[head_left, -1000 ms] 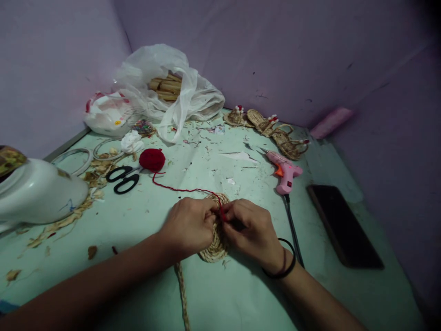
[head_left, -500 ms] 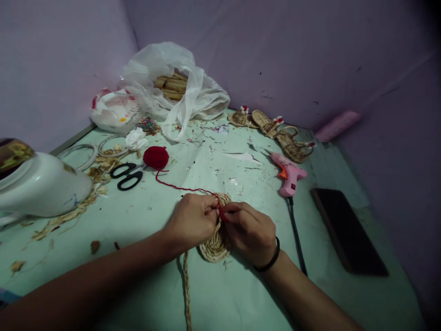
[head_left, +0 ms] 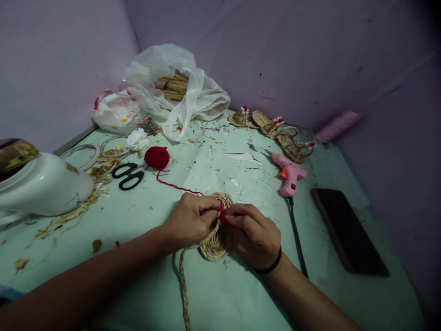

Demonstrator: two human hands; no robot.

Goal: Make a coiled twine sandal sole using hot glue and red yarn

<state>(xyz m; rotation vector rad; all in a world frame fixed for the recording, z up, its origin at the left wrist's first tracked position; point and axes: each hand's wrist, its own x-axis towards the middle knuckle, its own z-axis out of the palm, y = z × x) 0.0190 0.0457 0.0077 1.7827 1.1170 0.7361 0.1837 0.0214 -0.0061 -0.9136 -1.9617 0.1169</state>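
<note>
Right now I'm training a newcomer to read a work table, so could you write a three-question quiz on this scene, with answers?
1. What shows inside the white plastic bag?
a) spoons
b) tan strips
c) eggs

2. True or false: the phone lies to the right of the pink glue gun, as the camera sees them.

3. Fill in the colour: at the braided coil, the fingertips of the right hand pinch ___ yarn.

Key: 1 b; 2 true; 3 red.
</note>
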